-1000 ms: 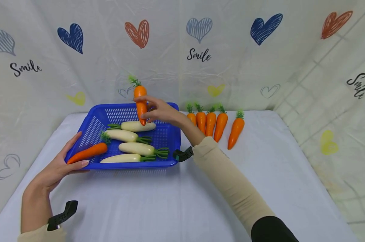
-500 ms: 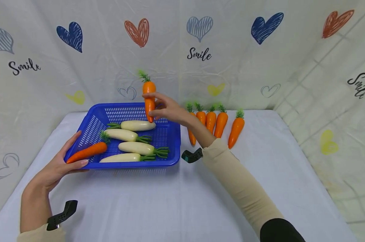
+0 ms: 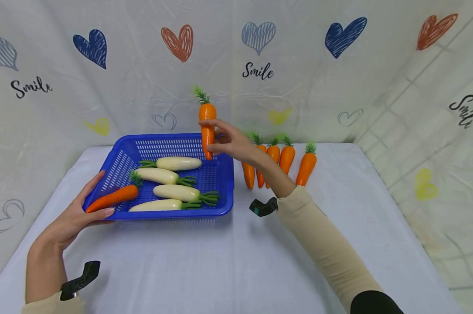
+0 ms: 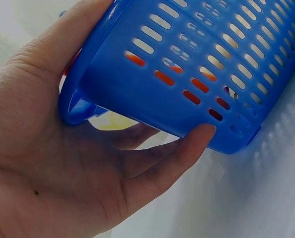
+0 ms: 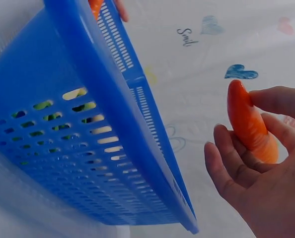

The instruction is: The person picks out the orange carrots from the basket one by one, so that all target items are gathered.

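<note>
In the head view my right hand (image 3: 236,141) pinches an orange carrot (image 3: 207,114), its green top up, above the right back part of a blue plastic basket (image 3: 169,214). The right wrist view shows the carrot (image 5: 247,119) between thumb and fingers, apart from the basket's rim. My left hand (image 3: 69,220) grips the basket's left front corner, thumb over the rim; in the left wrist view its fingers reach under the basket wall (image 4: 132,84). Inside the basket lie several white radishes (image 3: 179,163) with green stems and one carrot (image 3: 116,198) at the left.
On the white-covered table (image 3: 161,270), right of the basket, several carrots (image 3: 307,168) lie in a row, tops toward the back. My right forearm partly covers them. A white curtain (image 3: 220,78) printed with hearts hangs behind the table.
My right hand has moved to the right with the carrot, from over the middle of the basket toward its right back side. The left hand and basket have stayed in place.
</note>
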The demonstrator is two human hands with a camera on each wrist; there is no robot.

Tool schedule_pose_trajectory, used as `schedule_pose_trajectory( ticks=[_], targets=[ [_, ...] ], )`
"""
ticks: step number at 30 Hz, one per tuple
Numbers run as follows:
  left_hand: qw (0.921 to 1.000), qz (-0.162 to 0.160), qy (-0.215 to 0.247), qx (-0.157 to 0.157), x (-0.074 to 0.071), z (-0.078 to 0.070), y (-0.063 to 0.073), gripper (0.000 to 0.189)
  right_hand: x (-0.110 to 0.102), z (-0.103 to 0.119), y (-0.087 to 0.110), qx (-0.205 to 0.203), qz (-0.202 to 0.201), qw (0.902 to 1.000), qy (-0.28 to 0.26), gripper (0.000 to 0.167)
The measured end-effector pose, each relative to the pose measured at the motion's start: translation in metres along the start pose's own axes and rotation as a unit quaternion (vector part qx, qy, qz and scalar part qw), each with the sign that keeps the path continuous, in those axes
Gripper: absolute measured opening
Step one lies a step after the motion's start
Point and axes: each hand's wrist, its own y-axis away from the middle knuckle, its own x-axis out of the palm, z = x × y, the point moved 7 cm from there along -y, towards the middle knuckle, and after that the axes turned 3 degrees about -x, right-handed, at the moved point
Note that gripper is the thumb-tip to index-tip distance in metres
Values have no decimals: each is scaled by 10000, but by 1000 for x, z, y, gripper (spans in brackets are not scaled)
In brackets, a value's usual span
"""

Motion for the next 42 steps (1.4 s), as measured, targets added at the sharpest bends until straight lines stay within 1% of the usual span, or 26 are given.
schedule_pose_trajectory(
  ticks=[7,14,17,24,30,33,38,42],
  targets=[
    [10000,-3,-16,-23,0,2,1,97,-10,-1,14,-26,-100,9998,197,62],
    [9993,-118,-342,-86,-3,1,-1,99,-22,-5,26,62,-294,9995,140,63],
    [9992,-101,-355,-125,-3,0,-1,100,-28,-8,33,52,-426,9990,134,62],
    [9997,-40,-203,-135,-1,-2,-1,101,-39,-15,48,31,-677,9975,221,61],
    [9995,-61,-305,-93,-2,-1,1,102,-46,-17,56,-31,-831,9963,228,60],
    [9994,-39,-333,-100,-2,-2,2,101,-50,-19,62,-1,-885,9960,159,60],
    [9996,29,-270,-102,-1,-3,0,100,-59,-23,73,89,-1022,9945,190,61],
    [9997,67,-208,-124,-1,-2,0,101,-65,-27,82,149,-1093,9938,103,60]
  ],
)
